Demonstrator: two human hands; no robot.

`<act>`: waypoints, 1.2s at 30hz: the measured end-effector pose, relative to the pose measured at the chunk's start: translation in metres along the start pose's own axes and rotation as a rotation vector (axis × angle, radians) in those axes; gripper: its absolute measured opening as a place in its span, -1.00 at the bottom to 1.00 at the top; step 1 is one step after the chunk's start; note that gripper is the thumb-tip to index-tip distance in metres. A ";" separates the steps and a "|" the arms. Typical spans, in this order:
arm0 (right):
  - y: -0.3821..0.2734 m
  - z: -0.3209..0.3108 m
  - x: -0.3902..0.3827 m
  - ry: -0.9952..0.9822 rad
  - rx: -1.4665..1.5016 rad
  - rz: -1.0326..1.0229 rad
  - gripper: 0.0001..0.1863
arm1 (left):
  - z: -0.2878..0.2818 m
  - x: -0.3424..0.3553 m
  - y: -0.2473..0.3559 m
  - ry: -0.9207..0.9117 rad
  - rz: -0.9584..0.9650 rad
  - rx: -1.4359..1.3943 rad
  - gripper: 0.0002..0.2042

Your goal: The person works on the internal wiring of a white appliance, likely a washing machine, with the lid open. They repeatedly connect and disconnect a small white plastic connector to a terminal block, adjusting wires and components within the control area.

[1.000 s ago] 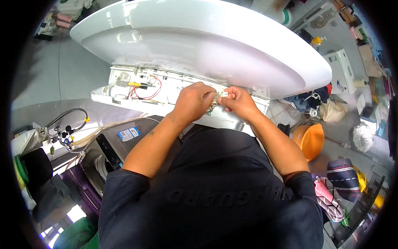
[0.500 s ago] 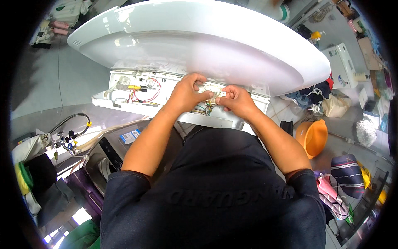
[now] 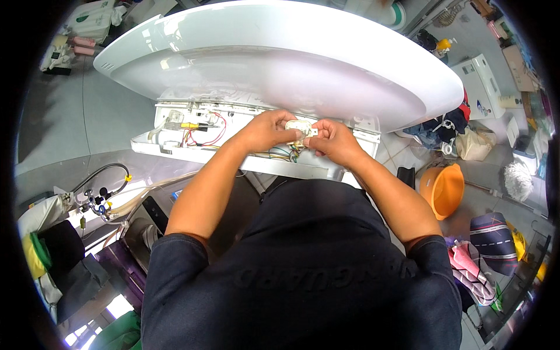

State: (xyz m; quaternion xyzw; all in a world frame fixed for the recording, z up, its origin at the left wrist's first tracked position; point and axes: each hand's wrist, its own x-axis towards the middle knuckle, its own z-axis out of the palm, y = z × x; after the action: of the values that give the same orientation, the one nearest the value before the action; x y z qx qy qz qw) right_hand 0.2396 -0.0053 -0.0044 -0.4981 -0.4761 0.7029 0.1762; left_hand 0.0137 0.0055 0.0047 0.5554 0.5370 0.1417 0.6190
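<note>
Both hands meet over a long white panel [image 3: 192, 150] that lies opened out with wiring inside. My left hand [image 3: 267, 131] pinches the left side of a small whitish wired part [image 3: 300, 126], thumb in front. My right hand [image 3: 333, 140] grips the same part's right edge between thumb and fingers. Several coloured wires [image 3: 290, 153] run from underneath it into the panel. Farther left in the panel are a tool with a yellow-and-black handle [image 3: 193, 125] and a loop of red wire [image 3: 220, 133]. The exact kind of the part is not clear.
A large curved white appliance cover [image 3: 280, 64] rises just beyond the panel. An orange bucket [image 3: 446, 189] stands to the right, near piled clothes [image 3: 434, 137]. Hoses and a tap [image 3: 99, 198] are at the left, above a grey washing machine [image 3: 153, 213].
My left fingers have come down and drawn in around the wired part, so more of its pale top shows. My right hand keeps nearly the same grip. The view has shifted slightly.
</note>
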 end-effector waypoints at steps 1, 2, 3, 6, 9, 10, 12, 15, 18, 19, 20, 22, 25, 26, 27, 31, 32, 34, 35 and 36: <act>-0.001 0.000 0.000 -0.002 0.004 0.000 -0.68 | 0.000 0.000 0.003 -0.012 -0.011 -0.015 -0.65; -0.002 0.000 -0.001 -0.003 0.008 0.001 -0.68 | -0.001 -0.002 0.007 -0.023 -0.022 -0.030 -0.65; -0.002 0.000 -0.001 -0.006 0.012 0.001 -0.68 | -0.001 -0.003 0.011 -0.034 -0.033 -0.046 -0.66; -0.001 0.000 -0.001 -0.017 0.016 0.002 -0.68 | -0.004 0.002 0.002 -0.098 0.007 -0.185 -0.64; 0.003 0.000 0.001 -0.044 0.036 -0.012 -0.68 | -0.012 0.006 0.003 -0.145 0.006 -0.102 -0.65; 0.003 0.001 0.001 -0.042 0.036 -0.016 -0.68 | -0.014 0.006 0.005 -0.146 0.009 -0.043 -0.66; 0.003 0.001 0.001 -0.037 0.035 -0.026 -0.67 | -0.017 0.006 0.014 -0.148 0.016 0.073 -0.68; 0.006 0.001 0.002 -0.047 0.025 -0.031 -0.68 | -0.023 0.008 0.020 -0.195 0.008 0.171 -0.70; 0.009 0.000 0.005 -0.056 0.025 -0.034 -0.68 | -0.022 0.011 0.020 -0.225 0.010 0.198 -0.73; 0.009 0.000 0.004 -0.050 0.023 -0.029 -0.68 | -0.021 0.011 0.019 -0.200 0.033 0.203 -0.73; 0.008 -0.001 0.004 -0.043 0.022 -0.024 -0.68 | -0.018 0.010 0.017 -0.176 0.056 0.208 -0.73; 0.005 -0.001 0.002 -0.045 0.018 -0.012 -0.68 | -0.012 0.007 0.009 -0.120 0.073 0.142 -0.71; 0.001 -0.001 0.001 -0.057 0.007 0.001 -0.68 | -0.003 0.002 -0.003 -0.047 0.068 0.016 -0.66; 0.001 -0.002 0.001 -0.057 -0.001 -0.002 -0.68 | -0.001 0.001 -0.004 -0.033 0.074 0.030 -0.66; 0.001 -0.002 0.001 -0.057 -0.011 -0.005 -0.68 | 0.000 0.000 -0.004 -0.018 0.081 0.044 -0.66; 0.007 0.000 0.005 -0.020 0.004 -0.007 -0.68 | 0.001 0.000 0.000 -0.002 0.092 0.143 -0.66; 0.007 -0.001 0.005 -0.023 0.005 -0.004 -0.68 | 0.001 0.002 -0.005 -0.004 0.090 0.122 -0.66; 0.008 -0.001 0.006 -0.024 0.016 0.000 -0.68 | 0.002 0.003 -0.007 -0.011 0.079 0.099 -0.65; 0.009 -0.001 0.006 -0.024 0.027 0.000 -0.68 | 0.002 0.003 -0.007 -0.014 0.071 0.096 -0.65; 0.009 -0.001 0.006 -0.024 0.038 0.001 -0.68 | 0.002 0.003 -0.006 -0.018 0.062 0.093 -0.65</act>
State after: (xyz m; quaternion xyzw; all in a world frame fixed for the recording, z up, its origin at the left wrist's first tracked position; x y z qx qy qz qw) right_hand 0.2399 -0.0046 -0.0155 -0.4864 -0.4645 0.7178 0.1799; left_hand 0.0139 0.0047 -0.0026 0.6011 0.5200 0.1309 0.5926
